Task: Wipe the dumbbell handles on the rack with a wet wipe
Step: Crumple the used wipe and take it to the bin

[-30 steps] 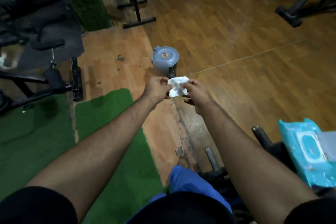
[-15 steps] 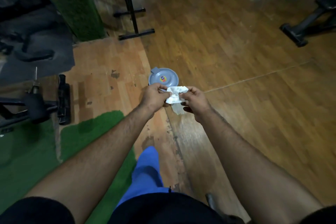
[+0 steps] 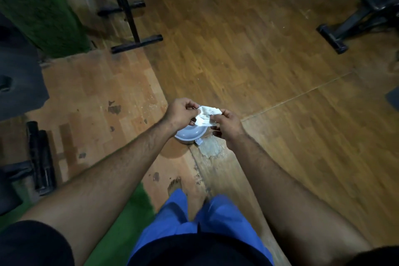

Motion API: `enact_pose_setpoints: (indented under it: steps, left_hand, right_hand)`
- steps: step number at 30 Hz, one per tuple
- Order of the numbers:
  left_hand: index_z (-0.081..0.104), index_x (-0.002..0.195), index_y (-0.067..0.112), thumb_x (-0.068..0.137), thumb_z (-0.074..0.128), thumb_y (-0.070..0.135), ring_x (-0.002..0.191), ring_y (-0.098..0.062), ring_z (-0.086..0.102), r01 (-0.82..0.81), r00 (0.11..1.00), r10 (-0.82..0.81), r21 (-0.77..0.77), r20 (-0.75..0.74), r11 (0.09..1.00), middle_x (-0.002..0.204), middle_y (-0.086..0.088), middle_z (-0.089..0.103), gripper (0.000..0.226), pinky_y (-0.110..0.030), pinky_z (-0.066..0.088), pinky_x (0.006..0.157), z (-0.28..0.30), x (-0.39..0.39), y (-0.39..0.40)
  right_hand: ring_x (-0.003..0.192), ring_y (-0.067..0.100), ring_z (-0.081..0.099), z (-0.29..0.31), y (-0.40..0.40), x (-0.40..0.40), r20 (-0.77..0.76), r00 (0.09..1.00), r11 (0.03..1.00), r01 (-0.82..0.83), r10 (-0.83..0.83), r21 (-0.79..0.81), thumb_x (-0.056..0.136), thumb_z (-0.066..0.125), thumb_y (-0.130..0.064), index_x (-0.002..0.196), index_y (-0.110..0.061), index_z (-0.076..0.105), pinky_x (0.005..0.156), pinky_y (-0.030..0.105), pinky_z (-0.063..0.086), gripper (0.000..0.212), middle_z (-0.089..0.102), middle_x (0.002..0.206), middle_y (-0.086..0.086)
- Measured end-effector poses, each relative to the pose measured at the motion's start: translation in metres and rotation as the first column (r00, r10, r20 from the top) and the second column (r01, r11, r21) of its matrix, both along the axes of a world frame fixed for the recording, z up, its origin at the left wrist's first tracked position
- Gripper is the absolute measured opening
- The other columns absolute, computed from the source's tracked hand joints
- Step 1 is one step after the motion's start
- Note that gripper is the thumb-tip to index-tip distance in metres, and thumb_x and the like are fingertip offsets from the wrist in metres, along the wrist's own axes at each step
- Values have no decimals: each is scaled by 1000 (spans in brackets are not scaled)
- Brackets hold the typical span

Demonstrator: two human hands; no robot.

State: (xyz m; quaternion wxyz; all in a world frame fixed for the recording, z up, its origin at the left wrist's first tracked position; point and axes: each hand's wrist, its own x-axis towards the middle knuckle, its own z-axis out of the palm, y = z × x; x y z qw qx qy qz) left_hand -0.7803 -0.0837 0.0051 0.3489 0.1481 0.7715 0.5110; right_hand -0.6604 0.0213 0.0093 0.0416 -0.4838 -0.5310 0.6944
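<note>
A crumpled white wet wipe [image 3: 206, 116] is stretched between my two hands at arm's length. My left hand [image 3: 180, 112] pinches its left end and my right hand [image 3: 226, 124] pinches its right end. Directly below the wipe stands a small grey bin with a round lid [image 3: 190, 135] on the wooden floor; my hands hide most of it. No dumbbell or rack shows in this view.
A black metal stand [image 3: 129, 17] stands at the upper left beside a green-covered pillar [image 3: 41, 11]. A black bench foot [image 3: 332, 39] lies at the upper right. Black equipment [image 3: 40, 157] rests at the left by the green turf [image 3: 121, 222]. My bare foot [image 3: 176, 183] is near the bin.
The view has swung away from the rack and wipes packet towards the floor. The bin now lies right under my hands, which still hold the wipe between them.
</note>
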Motion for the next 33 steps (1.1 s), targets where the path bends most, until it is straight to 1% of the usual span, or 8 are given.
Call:
enact_pose_setpoints:
  steps: [3, 7, 13, 18, 24, 29, 31, 33]
  left_hand:
    - [63, 90, 4, 89, 66, -1, 49, -8, 56, 12, 1000, -12, -16, 15, 1000, 66, -4, 55, 6, -27, 54, 51, -7, -27, 19]
    - [66, 93, 4, 88, 67, 1, 59, -18, 58, 4, 1000, -3, -16, 24, 1000, 67, -3, 57, 5, -36, 57, 62, -16, -57, 42]
    - [64, 94, 4, 89, 67, 1, 55, -13, 56, -47, 999, 48, -39, 14, 998, 66, -3, 55, 6, -22, 54, 51, -24, -105, 84]
    - [65, 94, 6, 89, 67, 3, 55, -13, 57, -61, 998, 64, -107, 29, 992, 67, -2, 58, 6, -22, 54, 52, -31, -132, 123]
    - [66, 99, 4, 89, 67, 4, 61, -15, 60, -47, 995, 62, -192, 77, 980, 70, -3, 61, 10, -29, 58, 60, -54, -151, 152]
    - [69, 99, 7, 86, 67, 4, 71, -24, 64, -27, 994, 55, -282, 91, 959, 69, 0, 63, 13, -47, 60, 77, -94, -150, 158]
    - [71, 98, 10, 85, 67, 6, 80, -27, 68, -13, 998, 30, -328, 48, 945, 75, 1, 66, 15, -39, 59, 81, -113, -149, 158]
    - [73, 101, 8, 86, 63, 7, 84, -21, 66, 43, 998, -54, -388, -17, 921, 87, -2, 70, 17, -21, 51, 77, -128, -147, 157]
  right_hand:
    - [61, 13, 60, -9, 17, -27, 18, 1000, 1000, 20, -20, -1, 90, 61, -10, 106, -15, 62, 52, 23, 47, 17, 66, 85, 3]
    - [62, 13, 61, -21, 42, -59, 12, 1000, 1000, 18, -18, 5, 90, 61, -10, 101, -16, 63, 54, 24, 47, 13, 67, 83, 3]
    - [73, 23, 63, -40, 89, -116, -8, 1000, 999, -15, 14, -41, 88, 62, -8, 97, -15, 64, 62, 28, 51, 11, 69, 85, 8]
    - [71, 22, 63, -53, 134, -148, 14, 999, 997, -29, 30, -65, 88, 63, -8, 96, -14, 63, 60, 28, 51, 11, 69, 86, 9]
    - [66, 24, 63, -74, 167, -166, 81, 996, 994, -36, 44, -99, 86, 62, -1, 92, -11, 62, 55, 26, 51, 12, 69, 82, 11]
    - [56, 17, 62, -107, 173, -168, 154, 988, 984, 8, 20, -177, 84, 59, 2, 90, -12, 63, 55, 25, 50, 16, 67, 76, 8]
    - [51, 13, 59, -124, 174, -165, 195, 981, 981, 47, -10, -186, 85, 56, 3, 89, -12, 62, 51, 22, 48, 16, 65, 72, 7]
    - [50, 13, 57, -142, 176, -161, 231, 970, 972, 120, -71, -204, 87, 54, 3, 84, -13, 59, 48, 22, 46, 17, 62, 70, 7]
